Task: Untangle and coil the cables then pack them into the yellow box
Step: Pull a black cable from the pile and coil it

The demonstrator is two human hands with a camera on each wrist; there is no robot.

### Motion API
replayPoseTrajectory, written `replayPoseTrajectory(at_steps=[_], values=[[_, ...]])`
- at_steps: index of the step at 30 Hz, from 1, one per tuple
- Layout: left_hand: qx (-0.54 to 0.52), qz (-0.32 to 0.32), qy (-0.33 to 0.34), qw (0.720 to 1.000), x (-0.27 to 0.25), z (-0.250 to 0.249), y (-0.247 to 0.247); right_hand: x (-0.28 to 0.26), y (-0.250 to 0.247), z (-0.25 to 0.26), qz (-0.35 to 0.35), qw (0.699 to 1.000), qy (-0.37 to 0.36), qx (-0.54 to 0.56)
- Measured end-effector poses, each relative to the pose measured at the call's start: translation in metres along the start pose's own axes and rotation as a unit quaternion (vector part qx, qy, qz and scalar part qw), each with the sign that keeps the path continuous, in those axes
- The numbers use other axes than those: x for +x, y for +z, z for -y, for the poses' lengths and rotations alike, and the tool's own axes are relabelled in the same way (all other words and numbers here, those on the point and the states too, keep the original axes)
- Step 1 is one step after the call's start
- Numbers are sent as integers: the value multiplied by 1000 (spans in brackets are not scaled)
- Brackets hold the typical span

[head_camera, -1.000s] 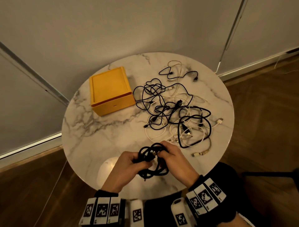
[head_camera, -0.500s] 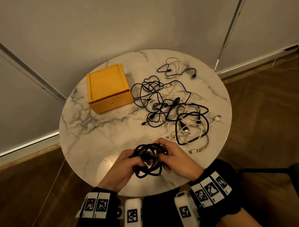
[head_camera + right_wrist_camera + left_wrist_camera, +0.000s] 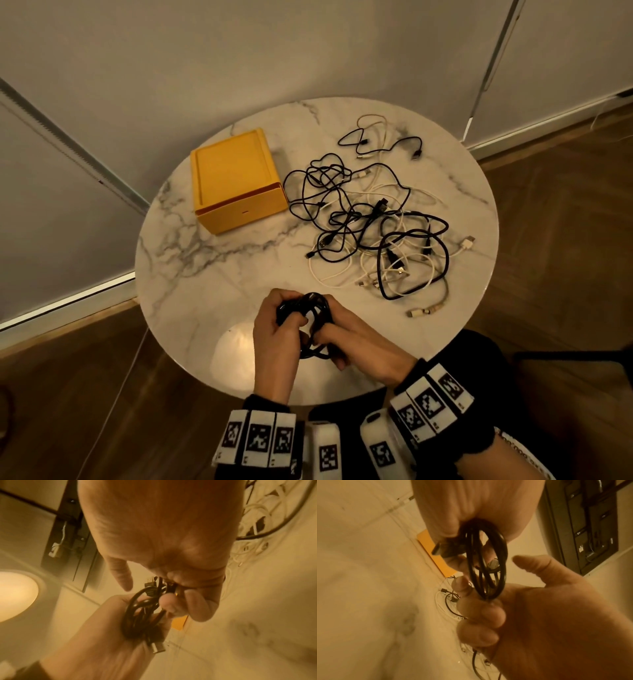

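A black cable coil (image 3: 310,308) is held above the table's near edge between both hands. My left hand (image 3: 279,325) grips its left side, and a USB plug (image 3: 441,550) sticks out beside the fingers. My right hand (image 3: 337,337) pinches the coil's right side with curled fingers (image 3: 171,601). In the right wrist view the coil (image 3: 137,615) lies in my left palm (image 3: 106,635). The yellow box (image 3: 236,178) sits shut at the table's far left. A tangle of black and white cables (image 3: 376,226) is spread to the right of it.
The round marble table (image 3: 205,274) stands against a pale wall, with wooden floor around it. Two short cables (image 3: 380,140) lie apart at the far edge. A white plug end (image 3: 467,244) rests near the right rim. A lamp's glare (image 3: 239,356) shows near the front edge.
Both hands have closed in on the black coil and drawn it tighter and smaller. The box and the tangle have not moved.
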State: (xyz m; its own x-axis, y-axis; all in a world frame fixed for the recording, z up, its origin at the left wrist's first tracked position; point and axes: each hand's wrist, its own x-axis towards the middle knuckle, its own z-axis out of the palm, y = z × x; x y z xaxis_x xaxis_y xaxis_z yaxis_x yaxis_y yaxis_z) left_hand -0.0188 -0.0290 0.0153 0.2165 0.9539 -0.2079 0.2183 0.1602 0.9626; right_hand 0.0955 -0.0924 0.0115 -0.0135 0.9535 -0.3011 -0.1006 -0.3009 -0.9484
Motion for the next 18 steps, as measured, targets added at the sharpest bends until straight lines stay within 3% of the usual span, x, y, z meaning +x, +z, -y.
replayPoseTrajectory(at_steps=[4,7,10,18], values=[[92,18,66,993,3,3,-1,3,1,-3,-28,999,9,31],[214,33,160,963,5,6,-8,7,-3,-5,-53,998,28,24],[273,74,212,935,9,7,-13,10,-3,-6,-84,995,52,-10],[411,187,142,881,14,6,-17,17,6,-11,-117,988,77,-68]])
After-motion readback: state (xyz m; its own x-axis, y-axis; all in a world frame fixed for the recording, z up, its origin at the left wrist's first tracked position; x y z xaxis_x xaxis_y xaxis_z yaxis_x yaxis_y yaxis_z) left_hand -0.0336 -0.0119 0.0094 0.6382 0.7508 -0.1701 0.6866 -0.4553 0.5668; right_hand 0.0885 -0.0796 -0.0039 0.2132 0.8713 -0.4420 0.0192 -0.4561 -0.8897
